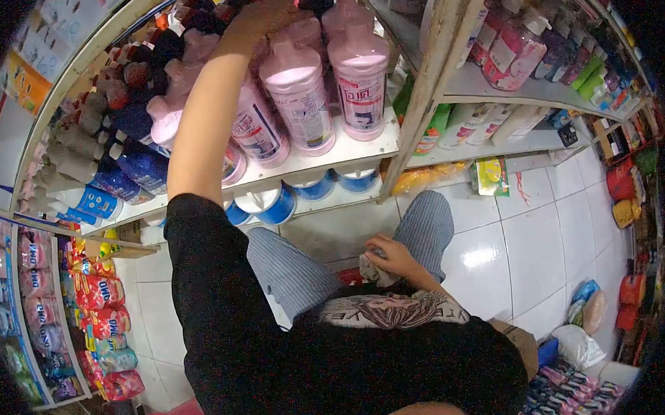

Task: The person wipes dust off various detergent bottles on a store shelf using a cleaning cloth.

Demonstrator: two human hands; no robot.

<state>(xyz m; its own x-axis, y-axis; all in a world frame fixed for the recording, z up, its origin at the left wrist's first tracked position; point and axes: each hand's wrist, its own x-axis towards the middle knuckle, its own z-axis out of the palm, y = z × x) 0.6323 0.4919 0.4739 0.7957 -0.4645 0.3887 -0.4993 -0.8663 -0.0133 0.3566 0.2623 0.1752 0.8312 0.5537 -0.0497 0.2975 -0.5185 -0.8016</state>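
Note:
My left arm stretches forward over a shelf of pink bottles (pixel 296 89) with labels. At its end my left hand (pixel 271 15) is in shadow above the rear bottles, its fingers too dim to make out. One labelled pink bottle (pixel 359 78) stands at the right end of the front row, and another pink bottle (pixel 257 125) is close beside my forearm. Down by my lap, between my knees, my right hand (pixel 393 255) is closed round a crumpled greyish cloth (pixel 368 269).
Blue-and-white tubs (pixel 316 186) sit on the lower shelf. Dark blue bottles (pixel 139 169) line the left. A wooden post (pixel 420 90) divides off another shelf of pump bottles (pixel 512 51). Red detergent packs (pixel 100 292) hang at left; plastic bags (pixel 578 345) lie on the tiled floor.

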